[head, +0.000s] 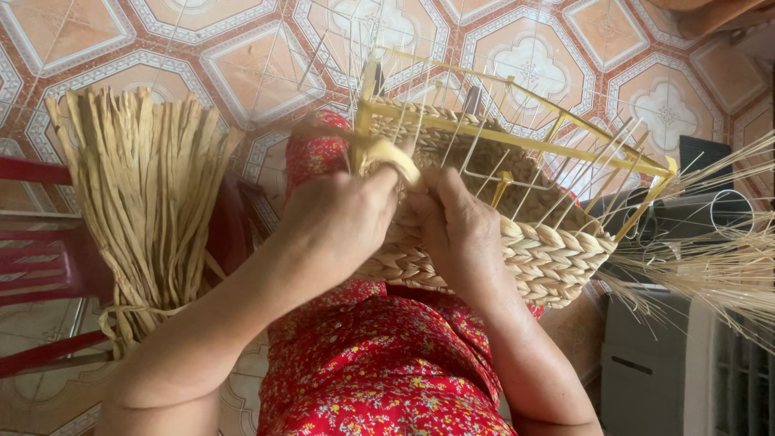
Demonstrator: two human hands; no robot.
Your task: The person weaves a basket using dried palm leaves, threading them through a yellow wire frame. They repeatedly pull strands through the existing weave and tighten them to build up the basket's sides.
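Observation:
A half-woven straw basket [557, 254] on a yellow metal wire frame [517, 141] rests on my lap, over a red flowered dress. My left hand [335, 218] grips a flat straw strand [395, 157] at the frame's near corner post. My right hand [456, 226] presses on the woven wall right beside it, its fingers closed around the same strand. Thin wire uprights stick out of the frame above the weave.
A thick bundle of dried straw strands [149, 194] lies on a red plastic stool [40, 258] at the left. Loose thin stalks [718, 258] fan out at the right, over a grey pipe [710, 211] and a white box. Patterned floor tiles lie beyond.

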